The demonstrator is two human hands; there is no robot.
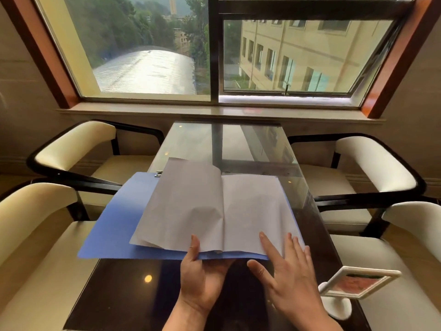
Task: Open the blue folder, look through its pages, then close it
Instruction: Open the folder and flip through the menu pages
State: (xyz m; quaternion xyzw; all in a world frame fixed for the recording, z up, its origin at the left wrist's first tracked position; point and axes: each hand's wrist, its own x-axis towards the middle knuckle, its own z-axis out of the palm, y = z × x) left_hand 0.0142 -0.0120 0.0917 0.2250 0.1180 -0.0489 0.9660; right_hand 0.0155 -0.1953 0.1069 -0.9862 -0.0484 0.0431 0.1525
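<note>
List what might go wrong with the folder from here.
The blue folder overhangs the table's left edge, so it might tip or slide off. The left hand pinches loose pages that already curl; they may crease. The right hand could knock the sign stand nearby.

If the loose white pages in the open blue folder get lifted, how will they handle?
Probably floppy: the left-hand pages already bow and curl at the edges. Likely light, since the left hand pins them with just a thumb. They may slide on the blue folder.
</note>
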